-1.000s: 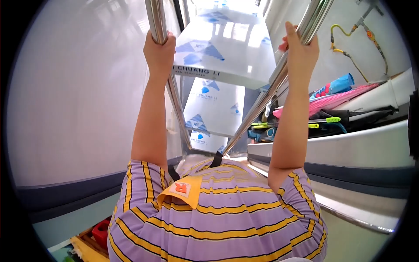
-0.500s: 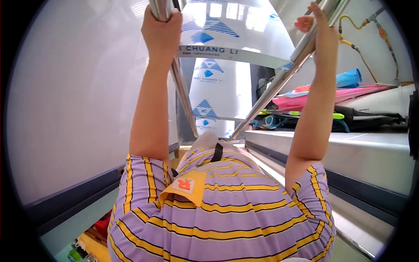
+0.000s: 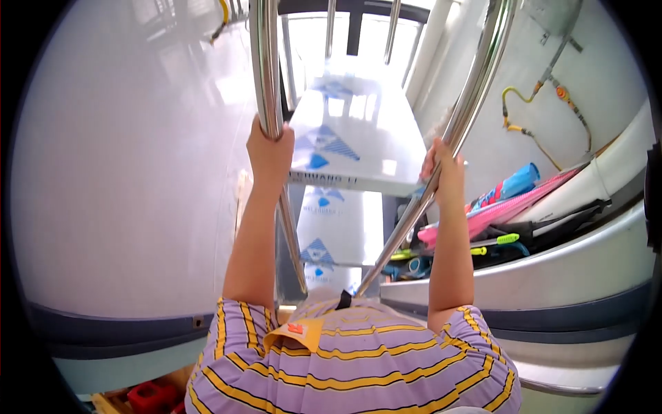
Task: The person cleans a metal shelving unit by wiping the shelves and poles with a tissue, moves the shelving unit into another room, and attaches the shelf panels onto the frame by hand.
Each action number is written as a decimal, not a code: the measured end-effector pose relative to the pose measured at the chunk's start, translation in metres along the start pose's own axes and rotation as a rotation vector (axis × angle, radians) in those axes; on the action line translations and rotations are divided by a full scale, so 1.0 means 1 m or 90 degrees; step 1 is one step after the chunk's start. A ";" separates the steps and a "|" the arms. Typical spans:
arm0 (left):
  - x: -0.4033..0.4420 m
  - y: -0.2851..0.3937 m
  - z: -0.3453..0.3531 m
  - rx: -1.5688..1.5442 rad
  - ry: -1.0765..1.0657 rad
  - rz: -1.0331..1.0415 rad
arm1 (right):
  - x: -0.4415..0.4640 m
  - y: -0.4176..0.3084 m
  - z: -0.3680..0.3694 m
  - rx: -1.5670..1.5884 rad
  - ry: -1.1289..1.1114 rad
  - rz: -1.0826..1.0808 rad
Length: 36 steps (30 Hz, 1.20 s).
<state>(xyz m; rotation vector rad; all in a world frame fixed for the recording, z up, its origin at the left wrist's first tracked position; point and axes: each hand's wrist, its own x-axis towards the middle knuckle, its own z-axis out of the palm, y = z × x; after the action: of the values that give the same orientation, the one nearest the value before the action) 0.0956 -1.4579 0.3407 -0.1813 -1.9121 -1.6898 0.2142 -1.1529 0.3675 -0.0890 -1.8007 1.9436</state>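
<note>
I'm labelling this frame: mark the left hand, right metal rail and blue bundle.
Left hand (image 3: 271, 156), head view: middle of the hand.
Right metal rail (image 3: 481, 77), head view: upper length.
Blue bundle (image 3: 510, 188), head view: middle of its side.

"CHUANG LI" on upper panel (image 3: 362, 138) and, apparently, lower panel (image 3: 353, 222)

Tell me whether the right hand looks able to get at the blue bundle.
Probably yes, once free: the right hand is around the right rail, but the blue bundle lies to its right with nothing visible covering its upper end.
</note>
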 end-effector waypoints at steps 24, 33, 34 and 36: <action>-0.054 0.055 -0.025 -0.038 -0.012 -0.012 | -0.059 -0.026 -0.019 0.037 0.051 -0.034; -0.042 0.021 -0.017 -0.036 0.009 -0.005 | -0.054 0.026 -0.014 0.057 0.027 -0.016; -0.040 0.011 -0.016 -0.036 0.011 0.001 | -0.055 0.032 -0.011 0.059 0.012 -0.025; -0.031 -0.013 -0.018 -0.035 0.006 0.024 | -0.057 0.047 -0.005 0.075 -0.009 -0.028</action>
<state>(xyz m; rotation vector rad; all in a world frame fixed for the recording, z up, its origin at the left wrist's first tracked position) 0.1215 -1.4694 0.3148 -0.2295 -1.8451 -1.7171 0.2515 -1.1709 0.3062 0.0033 -1.6785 2.0188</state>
